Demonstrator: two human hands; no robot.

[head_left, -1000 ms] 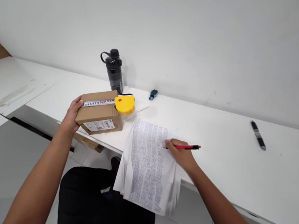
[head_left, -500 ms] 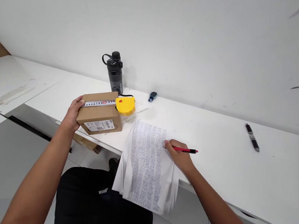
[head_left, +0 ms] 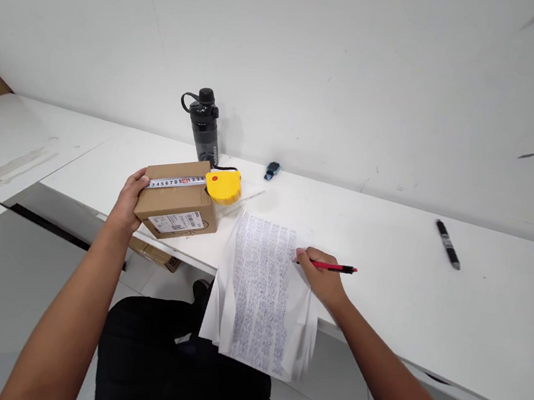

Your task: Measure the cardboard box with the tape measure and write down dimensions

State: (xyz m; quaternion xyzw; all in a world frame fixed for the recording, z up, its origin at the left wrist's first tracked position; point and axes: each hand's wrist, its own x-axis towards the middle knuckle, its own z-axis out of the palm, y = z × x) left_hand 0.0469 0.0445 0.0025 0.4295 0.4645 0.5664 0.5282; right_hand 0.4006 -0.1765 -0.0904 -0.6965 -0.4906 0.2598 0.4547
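Observation:
My left hand (head_left: 130, 199) grips the left end of a brown cardboard box (head_left: 179, 201), its thumb on the end of a measuring blade. That blade runs across the box top from a yellow tape measure (head_left: 223, 187), which rests at the box's right edge. A white printed label (head_left: 177, 222) is on the side facing me. My right hand (head_left: 323, 277) is closed round a red pen (head_left: 334, 267), at the right edge of sheets of paper (head_left: 260, 292). Dense blue writing fills the top sheet, which hangs over the table's front edge. The pen's tip is hidden by my fingers.
Behind the box stands a dark water bottle (head_left: 203, 127). A small blue-black device, perhaps a watch (head_left: 272, 171), lies near the wall. To the right is a black pen (head_left: 447, 244) on the white table (head_left: 383, 297). Cardboard boxes (head_left: 153, 254) show below the table.
The whole view has shifted slightly. My right hand with the red pen has moved a little to the right against the paper; my left hand still holds the box.

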